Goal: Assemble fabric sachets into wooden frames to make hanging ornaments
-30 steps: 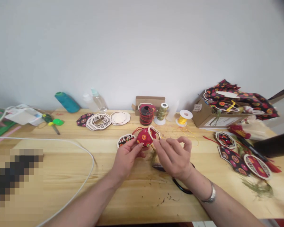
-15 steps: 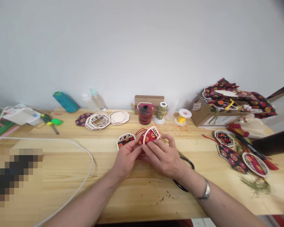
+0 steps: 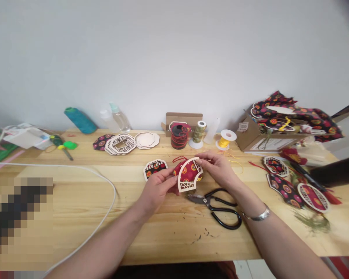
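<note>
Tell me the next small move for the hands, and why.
Perhaps nudge the fan-shaped frame left over the red floral fabric: the left hand and right hand both hold the piece, and red fabric shows beyond the frame's curved outer edge.

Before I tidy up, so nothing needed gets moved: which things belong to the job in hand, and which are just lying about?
With the job:
- fan-shaped ornament, in left hand and right hand
- scissors, probably, lying close by

Seemingly lying about:
- teal thread cone
- mint-capped bottle
- white cable
</note>
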`<state>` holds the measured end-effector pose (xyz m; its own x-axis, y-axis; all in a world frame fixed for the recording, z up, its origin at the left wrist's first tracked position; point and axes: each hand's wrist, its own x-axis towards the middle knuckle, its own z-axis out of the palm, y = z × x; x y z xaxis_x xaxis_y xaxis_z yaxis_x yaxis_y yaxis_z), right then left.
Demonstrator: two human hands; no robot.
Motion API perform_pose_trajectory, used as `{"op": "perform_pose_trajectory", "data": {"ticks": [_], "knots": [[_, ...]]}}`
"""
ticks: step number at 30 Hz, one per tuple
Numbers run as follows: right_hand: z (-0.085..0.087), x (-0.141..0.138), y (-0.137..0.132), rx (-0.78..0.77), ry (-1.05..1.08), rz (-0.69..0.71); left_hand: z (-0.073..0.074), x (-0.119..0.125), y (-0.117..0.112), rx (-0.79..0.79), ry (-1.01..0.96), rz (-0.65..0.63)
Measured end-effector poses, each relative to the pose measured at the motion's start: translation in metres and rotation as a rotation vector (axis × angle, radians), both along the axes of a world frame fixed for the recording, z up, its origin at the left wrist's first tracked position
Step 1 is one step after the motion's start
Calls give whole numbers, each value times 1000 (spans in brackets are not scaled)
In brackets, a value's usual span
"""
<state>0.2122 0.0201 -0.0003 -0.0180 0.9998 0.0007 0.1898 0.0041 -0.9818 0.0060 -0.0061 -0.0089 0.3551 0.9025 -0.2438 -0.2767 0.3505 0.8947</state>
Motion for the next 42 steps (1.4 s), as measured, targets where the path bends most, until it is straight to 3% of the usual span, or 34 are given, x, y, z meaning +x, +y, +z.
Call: {"op": "perform_pose_trajectory", "data": {"ticks": [4, 12, 16, 25, 28, 33, 35, 39, 42], "knots": [[3, -3, -2, -97, 201, -38, 1, 1, 1, -14, -6, 4], [15, 24, 8, -68, 549, -86, 0, -2, 6, -131, -35, 176], [15, 30, 10, -144, 584, -91, -1, -3, 7, -143, -44, 206], [10, 14, 6, -230, 526, 4, -1, -4, 8, -144, -33, 185], [15, 15, 1, -261, 524, 97, -1, -4, 8, -139, -39, 181], [16, 18, -7, -367, 405, 439, -2, -3, 8, -117, -10, 178], [12, 15, -7, -350, 397, 386, -2, -2, 7, -108, 2, 170], [5, 8, -1, -308, 454, 123, -1, -1, 6, -66, 28, 137], [1, 5, 2, -286, 446, 39, -1, -2, 5, 18, 82, 115]]}}
